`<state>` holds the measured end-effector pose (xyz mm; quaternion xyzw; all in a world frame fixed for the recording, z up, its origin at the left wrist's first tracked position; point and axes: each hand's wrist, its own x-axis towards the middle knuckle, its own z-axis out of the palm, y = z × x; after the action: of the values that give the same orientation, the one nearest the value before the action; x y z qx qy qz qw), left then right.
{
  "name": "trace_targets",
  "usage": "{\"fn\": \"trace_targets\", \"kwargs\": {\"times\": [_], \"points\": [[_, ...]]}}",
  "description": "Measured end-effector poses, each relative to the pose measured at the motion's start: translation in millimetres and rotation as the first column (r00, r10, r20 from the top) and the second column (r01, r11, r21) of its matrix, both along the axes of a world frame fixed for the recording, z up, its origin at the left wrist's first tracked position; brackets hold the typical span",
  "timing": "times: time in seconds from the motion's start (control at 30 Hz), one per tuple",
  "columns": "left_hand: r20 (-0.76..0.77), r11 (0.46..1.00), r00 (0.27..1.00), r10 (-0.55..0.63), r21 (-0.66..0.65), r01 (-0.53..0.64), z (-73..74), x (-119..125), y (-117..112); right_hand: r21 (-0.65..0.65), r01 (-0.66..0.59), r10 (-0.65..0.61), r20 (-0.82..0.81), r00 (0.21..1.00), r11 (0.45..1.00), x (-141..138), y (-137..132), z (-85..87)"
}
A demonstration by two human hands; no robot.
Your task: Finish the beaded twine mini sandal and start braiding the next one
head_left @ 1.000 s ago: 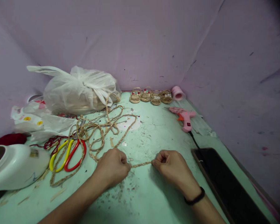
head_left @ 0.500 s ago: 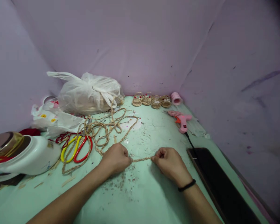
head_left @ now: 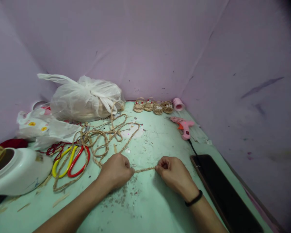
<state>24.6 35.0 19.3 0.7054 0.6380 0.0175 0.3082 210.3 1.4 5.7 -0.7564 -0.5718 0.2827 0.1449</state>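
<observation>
A braided straw rope [head_left: 144, 169] is stretched taut over the pale green table [head_left: 155, 207] between my two fists. My left hand [head_left: 115, 173] is closed on the rope where it leads back into a loose tangle of coils [head_left: 104, 136]. My right hand [head_left: 173, 173], a black band on its wrist, pinches the rope's free end. Both hands rest on the table surface, a short span of rope apart.
Red and yellow handled scissors [head_left: 70, 160] lie left of my left hand. A white jar [head_left: 16, 171] lies at the far left, a tied plastic bag [head_left: 84, 98] behind. Small woven baskets [head_left: 151, 106], a pink reel [head_left: 178, 104], a pink glue gun [head_left: 183, 124] and a black tray [head_left: 223, 191] sit to the right.
My hands stay closed on the rope, the span between them much the same. The view has shifted slightly as my head moved.
</observation>
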Motion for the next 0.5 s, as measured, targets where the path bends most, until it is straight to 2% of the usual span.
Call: {"fn": "trace_targets", "kwargs": {"times": [0.1, 0.17, 0.27, 0.33, 0.43, 0.5], "points": [[-0.053, 0.996, 0.997, -0.048, 0.074, 0.052, 8.4, 0, -6, 0.014, 0.015, -0.015, 0.028, 0.999, 1.000, -2, -1, 2.6], [-0.039, 0.982, 0.997, -0.067, 0.176, 0.073, 17.9, 0, -10, 0.028, 0.024, -0.025, 0.036, 0.999, 0.999, -2, -2, 4.1], [0.104, 0.936, 0.991, -0.087, 0.350, 0.046, 29.2, 5, -15, 0.040, 0.030, -0.032, 0.031, 0.999, 0.999, -1, -2, 5.5], [0.210, 0.916, 0.968, -0.140, 0.398, 0.046, 31.5, 13, -13, 0.043, 0.032, -0.033, 0.026, 0.999, 0.999, -1, -3, 6.0], [0.255, 0.921, 0.942, -0.217, 0.374, 0.111, 32.4, 40, 0, 0.051, 0.024, -0.026, 0.037, 0.999, 0.998, -1, -3, 6.5], [0.217, 0.925, 0.936, -0.278, 0.324, 0.200, 35.3, 72, 15, 0.057, 0.016, -0.019, 0.056, 0.998, 0.998, -2, -3, 6.7]]}}
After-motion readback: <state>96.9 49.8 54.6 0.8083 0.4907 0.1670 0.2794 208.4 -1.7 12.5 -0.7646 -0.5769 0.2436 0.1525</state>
